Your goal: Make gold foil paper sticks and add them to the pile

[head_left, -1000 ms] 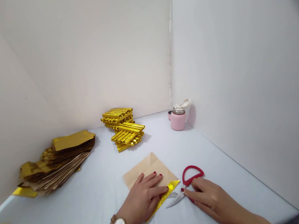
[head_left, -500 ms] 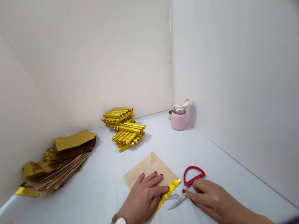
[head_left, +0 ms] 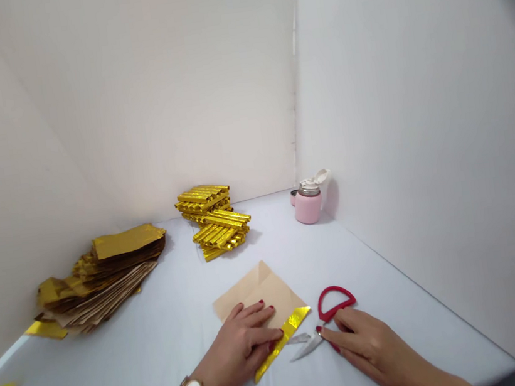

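Note:
A tan sheet of paper (head_left: 265,290) with a folded gold foil edge (head_left: 283,338) lies on the pale table near the front. My left hand (head_left: 242,347), with a watch on the wrist, lies flat on it, fingers stretched out and pressing the sheet down beside the gold strip. My right hand (head_left: 365,346) rests on red-handled scissors (head_left: 324,320), fingers laid over the handle where it meets the steel blades. The blades point left towards the gold edge and lie slightly apart.
A pile of gold-and-tan sheets (head_left: 98,280) lies at the left. Stacked folded gold strips (head_left: 214,221) sit at the back middle. A pink flask (head_left: 306,199) with its lid flipped up stands in the back right corner. White walls close in the table.
My left hand has slid back towards me, baring more of the gold strip. My right hand and the scissors have barely moved.

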Motion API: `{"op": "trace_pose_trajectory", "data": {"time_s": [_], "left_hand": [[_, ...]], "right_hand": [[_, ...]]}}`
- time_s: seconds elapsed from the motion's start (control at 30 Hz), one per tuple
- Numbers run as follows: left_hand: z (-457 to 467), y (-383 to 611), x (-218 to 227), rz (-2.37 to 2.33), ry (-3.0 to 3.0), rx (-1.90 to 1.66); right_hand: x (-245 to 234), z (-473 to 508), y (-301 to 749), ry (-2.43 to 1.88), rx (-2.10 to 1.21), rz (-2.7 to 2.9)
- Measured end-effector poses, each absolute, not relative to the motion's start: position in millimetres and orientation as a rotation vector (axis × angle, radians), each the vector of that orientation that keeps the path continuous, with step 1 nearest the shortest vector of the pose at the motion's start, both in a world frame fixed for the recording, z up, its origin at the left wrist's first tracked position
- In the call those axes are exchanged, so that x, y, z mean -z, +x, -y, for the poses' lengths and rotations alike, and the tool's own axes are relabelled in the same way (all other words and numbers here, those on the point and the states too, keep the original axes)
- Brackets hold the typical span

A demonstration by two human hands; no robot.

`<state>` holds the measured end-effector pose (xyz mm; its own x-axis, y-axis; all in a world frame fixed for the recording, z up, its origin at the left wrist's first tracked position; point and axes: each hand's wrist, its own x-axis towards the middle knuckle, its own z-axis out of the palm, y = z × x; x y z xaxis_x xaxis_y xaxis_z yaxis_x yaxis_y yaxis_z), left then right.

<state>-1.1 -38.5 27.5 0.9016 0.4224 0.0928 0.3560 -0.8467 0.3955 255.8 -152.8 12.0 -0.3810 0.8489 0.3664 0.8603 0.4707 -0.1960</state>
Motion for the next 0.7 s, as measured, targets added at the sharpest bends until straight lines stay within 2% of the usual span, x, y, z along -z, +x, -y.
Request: {"op": "trace_pose_trajectory", "data": {"time_s": [0.7], "left_hand": [[32.0, 8.1, -21.0, -0.671, 2.711, -0.216]], "right_hand": [[-7.3, 140.4, 256.1, -1.451, -0.037, 2.347]]}}
